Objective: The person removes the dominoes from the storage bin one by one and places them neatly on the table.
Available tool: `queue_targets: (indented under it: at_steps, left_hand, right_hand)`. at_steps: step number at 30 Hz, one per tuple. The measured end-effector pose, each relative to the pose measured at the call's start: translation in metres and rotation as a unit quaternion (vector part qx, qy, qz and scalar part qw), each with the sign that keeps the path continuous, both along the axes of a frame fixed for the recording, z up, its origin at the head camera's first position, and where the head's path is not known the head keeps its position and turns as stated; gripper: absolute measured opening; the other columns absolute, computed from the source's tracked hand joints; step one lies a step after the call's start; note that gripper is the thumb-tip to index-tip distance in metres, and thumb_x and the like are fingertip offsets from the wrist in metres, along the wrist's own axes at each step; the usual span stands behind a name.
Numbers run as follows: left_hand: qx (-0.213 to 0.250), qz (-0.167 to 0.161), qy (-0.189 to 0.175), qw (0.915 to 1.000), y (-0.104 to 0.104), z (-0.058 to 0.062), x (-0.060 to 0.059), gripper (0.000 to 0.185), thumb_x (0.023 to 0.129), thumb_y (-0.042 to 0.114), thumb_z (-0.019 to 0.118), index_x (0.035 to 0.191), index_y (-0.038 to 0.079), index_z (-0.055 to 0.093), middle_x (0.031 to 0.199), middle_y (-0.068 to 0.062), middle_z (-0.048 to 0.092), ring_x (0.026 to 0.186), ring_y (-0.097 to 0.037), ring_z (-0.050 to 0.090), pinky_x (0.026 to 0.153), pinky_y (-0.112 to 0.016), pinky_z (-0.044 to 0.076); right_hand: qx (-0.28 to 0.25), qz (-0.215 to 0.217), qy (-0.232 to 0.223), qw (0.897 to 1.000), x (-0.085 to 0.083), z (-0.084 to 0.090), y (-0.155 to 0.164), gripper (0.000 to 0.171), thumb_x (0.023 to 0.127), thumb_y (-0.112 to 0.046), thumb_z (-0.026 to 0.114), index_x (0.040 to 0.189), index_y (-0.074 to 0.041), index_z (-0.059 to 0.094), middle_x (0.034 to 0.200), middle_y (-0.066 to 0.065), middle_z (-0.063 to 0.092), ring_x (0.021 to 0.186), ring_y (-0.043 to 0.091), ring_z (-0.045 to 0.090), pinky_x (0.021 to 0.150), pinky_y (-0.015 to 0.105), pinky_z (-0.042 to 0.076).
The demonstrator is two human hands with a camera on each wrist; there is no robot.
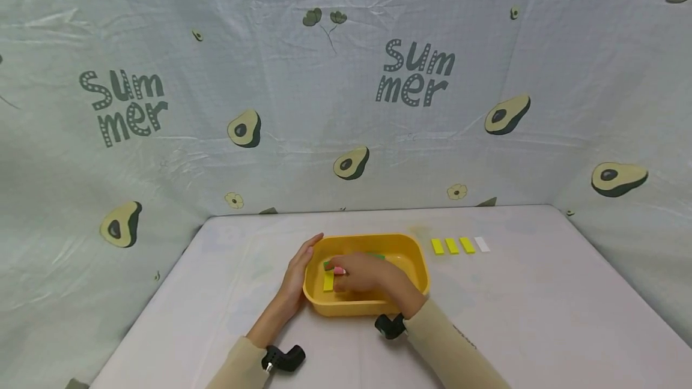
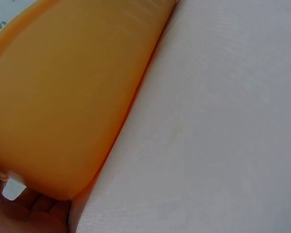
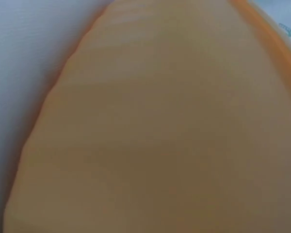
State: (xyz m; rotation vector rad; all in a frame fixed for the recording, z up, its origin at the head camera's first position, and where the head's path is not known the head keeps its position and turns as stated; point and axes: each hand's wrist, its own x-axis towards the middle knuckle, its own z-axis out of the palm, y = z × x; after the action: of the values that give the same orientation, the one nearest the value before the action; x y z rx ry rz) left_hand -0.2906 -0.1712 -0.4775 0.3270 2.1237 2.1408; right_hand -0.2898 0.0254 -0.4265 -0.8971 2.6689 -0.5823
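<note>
A yellow plastic bin point(image 1: 373, 309) stands on the table in the head view. My left hand point(image 1: 294, 278) rests along its left wall with the fingers straight. In the left wrist view, part of that hand point(image 2: 34, 216) shows at the bin's lower corner. My right hand point(image 1: 361, 272) reaches down inside the bin, fingers towards the left end. Close to its fingertips lie a yellow block point(image 1: 328, 281), a pink piece point(image 1: 339, 271) and a green piece point(image 1: 327, 265). Another green piece point(image 1: 376, 256) shows behind the hand. Whether the fingertips pinch anything is hidden. Bin wall point(image 3: 150, 136) fills the right wrist view.
Right of the bin, three yellow blocks point(image 1: 452, 246) and one white block point(image 1: 482, 244) stand in a row on the white table point(image 1: 530, 293). A printed curtain point(image 1: 303, 89) hangs behind the table and at both sides.
</note>
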Motion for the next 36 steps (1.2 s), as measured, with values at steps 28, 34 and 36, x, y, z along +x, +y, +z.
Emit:
queue_targets:
  at_steps: [28, 34, 36]
  left_hand:
    - [-0.007, 0.005, 0.001, 1.0, 0.0006, 0.0002, -0.001, 0.051, 0.114, 0.032, 0.029, 0.16, 0.013, 0.038, 0.17, -0.01, 0.03, 0.159, -0.032, 0.025, 0.132, -0.051, 0.015]
    - [-0.005, 0.004, 0.002, 1.0, -0.0002, -0.0005, -0.0007, 0.05, 0.114, 0.032, 0.029, 0.16, 0.014, 0.039, 0.17, -0.009, 0.03, 0.159, -0.032, 0.025, 0.131, -0.052, 0.016]
    - [-0.003, 0.001, 0.006, 1.0, -0.0006, -0.0005, -0.0007, 0.051, 0.114, 0.032, 0.029, 0.16, 0.013, 0.038, 0.171, -0.01, 0.029, 0.159, -0.032, 0.024, 0.131, -0.052, 0.016]
  right_hand:
    - [0.031, -0.026, -0.012, 0.999, 0.0078, 0.0009, -0.0071, 0.042, 0.089, -0.03, 0.078, 0.129, -0.026, 0.068, 0.112, -0.007, 0.071, 0.088, 0.011, 0.058, 0.095, 0.029, 0.054]
    - [0.035, -0.026, -0.001, 0.999, 0.0091, 0.0014, -0.0093, 0.04, 0.087, -0.027, 0.079, 0.127, -0.025, 0.069, 0.093, -0.009, 0.065, 0.08, 0.011, 0.055, 0.079, 0.023, 0.05]
    - [0.033, -0.022, 0.001, 0.999, 0.0086, 0.0017, -0.0094, 0.041, 0.088, -0.026, 0.079, 0.127, -0.024, 0.069, 0.087, -0.009, 0.061, 0.077, 0.011, 0.053, 0.073, 0.022, 0.046]
